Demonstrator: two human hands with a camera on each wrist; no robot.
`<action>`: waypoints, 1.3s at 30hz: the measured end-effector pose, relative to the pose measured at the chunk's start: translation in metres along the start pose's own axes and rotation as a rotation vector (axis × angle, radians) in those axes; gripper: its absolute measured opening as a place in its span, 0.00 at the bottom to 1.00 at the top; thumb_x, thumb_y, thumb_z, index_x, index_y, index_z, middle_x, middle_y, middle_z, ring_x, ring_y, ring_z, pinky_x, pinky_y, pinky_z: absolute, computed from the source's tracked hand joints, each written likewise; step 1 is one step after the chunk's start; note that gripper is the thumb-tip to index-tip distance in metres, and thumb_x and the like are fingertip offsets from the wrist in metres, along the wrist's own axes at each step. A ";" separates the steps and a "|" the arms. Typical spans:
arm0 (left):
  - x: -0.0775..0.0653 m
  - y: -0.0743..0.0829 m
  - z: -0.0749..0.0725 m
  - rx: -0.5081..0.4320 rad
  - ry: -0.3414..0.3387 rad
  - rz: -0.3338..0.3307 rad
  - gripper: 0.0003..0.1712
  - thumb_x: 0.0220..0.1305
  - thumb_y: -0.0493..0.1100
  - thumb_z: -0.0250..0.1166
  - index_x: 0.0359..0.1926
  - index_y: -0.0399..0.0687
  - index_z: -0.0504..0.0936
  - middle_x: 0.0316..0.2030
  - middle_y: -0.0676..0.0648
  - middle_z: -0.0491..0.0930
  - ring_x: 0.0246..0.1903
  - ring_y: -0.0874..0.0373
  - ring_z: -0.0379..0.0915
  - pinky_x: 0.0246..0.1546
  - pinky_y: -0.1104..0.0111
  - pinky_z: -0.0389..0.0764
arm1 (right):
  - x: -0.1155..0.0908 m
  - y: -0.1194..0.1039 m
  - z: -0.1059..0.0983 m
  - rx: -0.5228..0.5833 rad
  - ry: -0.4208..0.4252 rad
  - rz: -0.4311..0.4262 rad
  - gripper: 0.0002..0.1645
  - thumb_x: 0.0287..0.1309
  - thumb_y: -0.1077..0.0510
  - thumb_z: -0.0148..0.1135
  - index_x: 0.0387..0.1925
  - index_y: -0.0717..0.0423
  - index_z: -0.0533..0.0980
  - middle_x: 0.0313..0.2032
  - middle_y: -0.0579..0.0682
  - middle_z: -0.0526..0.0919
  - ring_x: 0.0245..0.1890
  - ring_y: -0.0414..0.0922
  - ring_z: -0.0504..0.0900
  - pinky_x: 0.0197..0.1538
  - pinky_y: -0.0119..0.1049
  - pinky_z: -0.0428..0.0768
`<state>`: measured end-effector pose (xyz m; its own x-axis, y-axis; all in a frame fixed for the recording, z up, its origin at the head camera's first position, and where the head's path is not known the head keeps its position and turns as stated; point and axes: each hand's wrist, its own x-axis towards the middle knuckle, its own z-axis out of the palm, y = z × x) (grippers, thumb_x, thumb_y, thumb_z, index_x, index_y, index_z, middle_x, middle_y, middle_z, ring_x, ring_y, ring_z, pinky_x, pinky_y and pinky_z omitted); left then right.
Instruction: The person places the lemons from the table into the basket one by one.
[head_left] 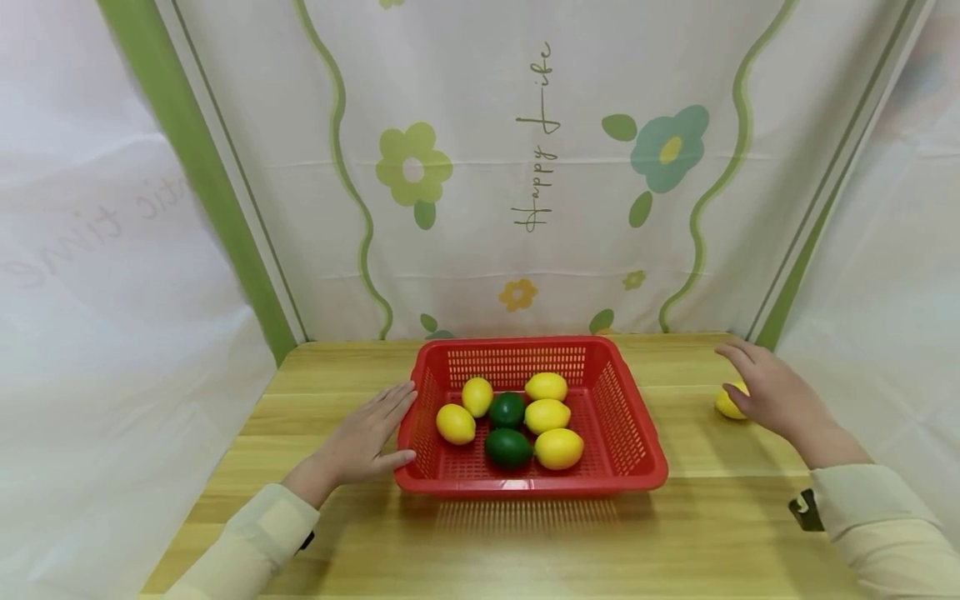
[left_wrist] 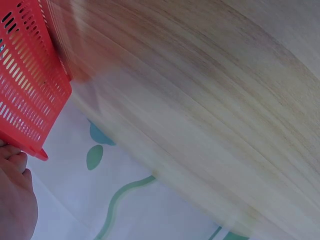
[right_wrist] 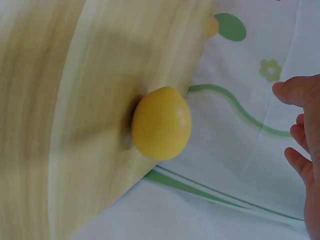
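Note:
A red plastic basket (head_left: 525, 485) stands on the table, holding several yellow lemons (head_left: 558, 449) and two dark green fruits (head_left: 508, 448) of a similar oval shape. My left hand (head_left: 360, 437) rests with straight fingers on the basket's left rim; the left wrist view has its fingertips at the rim of the slotted red wall (left_wrist: 30, 95). One more lemon (right_wrist: 161, 123) lies on the table to the right of the basket. Over it, my right hand (head_left: 776, 400) hovers with thumb and fingers spread apart, holding nothing, and partly hides the lemon in the head view.
The wooden table (head_left: 487, 558) ends at the back against a white curtain (head_left: 480, 208) with printed flowers and lettering. More white curtain hangs at the left and right sides. A dark strap piece (head_left: 807, 510) shows at the right wrist.

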<state>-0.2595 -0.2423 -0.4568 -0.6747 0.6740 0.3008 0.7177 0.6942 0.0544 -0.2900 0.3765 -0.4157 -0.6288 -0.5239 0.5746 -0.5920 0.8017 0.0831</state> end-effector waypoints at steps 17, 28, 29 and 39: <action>0.001 0.002 -0.002 -0.002 0.013 0.017 0.48 0.63 0.58 0.62 0.72 0.31 0.56 0.72 0.36 0.54 0.71 0.45 0.49 0.69 0.52 0.53 | -0.026 0.021 0.016 0.036 -0.194 0.140 0.39 0.36 0.68 0.77 0.54 0.71 0.70 0.48 0.68 0.74 0.40 0.66 0.76 0.41 0.62 0.75; 0.001 0.003 -0.002 -0.005 0.009 0.009 0.48 0.63 0.58 0.62 0.72 0.32 0.56 0.72 0.37 0.54 0.71 0.45 0.49 0.69 0.52 0.53 | -0.037 0.032 0.032 0.059 -0.216 0.173 0.37 0.36 0.66 0.75 0.52 0.71 0.71 0.46 0.70 0.75 0.43 0.68 0.74 0.45 0.64 0.72; 0.001 0.003 -0.003 -0.008 0.011 0.010 0.48 0.63 0.58 0.62 0.72 0.31 0.56 0.72 0.37 0.54 0.71 0.45 0.49 0.69 0.51 0.53 | -0.038 0.034 0.034 0.057 -0.206 0.166 0.36 0.35 0.66 0.75 0.51 0.71 0.72 0.45 0.70 0.75 0.43 0.68 0.74 0.45 0.64 0.73; 0.001 0.002 -0.001 -0.010 0.007 -0.001 0.48 0.63 0.59 0.62 0.72 0.32 0.56 0.72 0.37 0.54 0.72 0.46 0.48 0.69 0.52 0.53 | -0.044 0.040 0.049 0.016 -0.173 0.139 0.35 0.31 0.67 0.76 0.48 0.72 0.74 0.42 0.71 0.76 0.40 0.69 0.75 0.43 0.64 0.73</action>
<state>-0.2581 -0.2406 -0.4554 -0.6738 0.6718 0.3077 0.7190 0.6920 0.0637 -0.3107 0.4182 -0.4778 -0.7813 -0.4510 0.4314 -0.5004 0.8658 -0.0013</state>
